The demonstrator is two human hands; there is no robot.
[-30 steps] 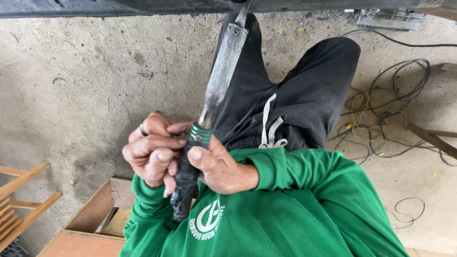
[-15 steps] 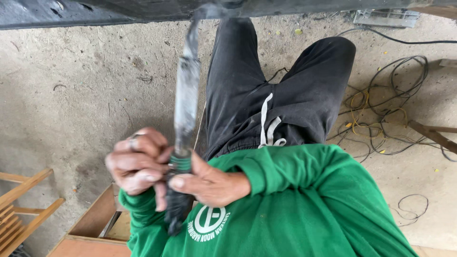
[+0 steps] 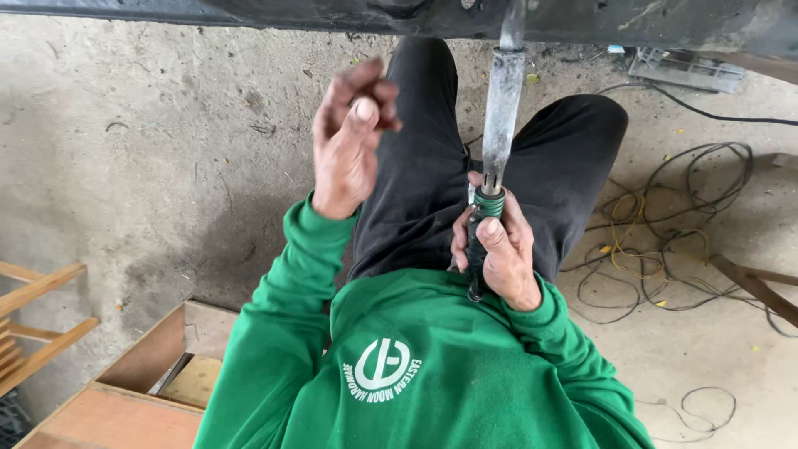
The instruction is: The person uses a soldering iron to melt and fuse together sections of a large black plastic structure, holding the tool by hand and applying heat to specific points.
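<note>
Head view: right hand [image 3: 499,254] clamped around chisel [image 3: 497,158] handle, left hand [image 3: 349,141] loosely curled, empty.

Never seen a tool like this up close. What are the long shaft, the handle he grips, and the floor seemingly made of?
The long shaft looks like bare steel: dull grey, scuffed, faintly shiny. The handle in the right hand seems dark rubber or plastic, matte, with a green collar, probably plastic too. The floor looks like rough concrete: grey, pitted and stained. The left hand is raised, holding nothing I can make out.
</note>
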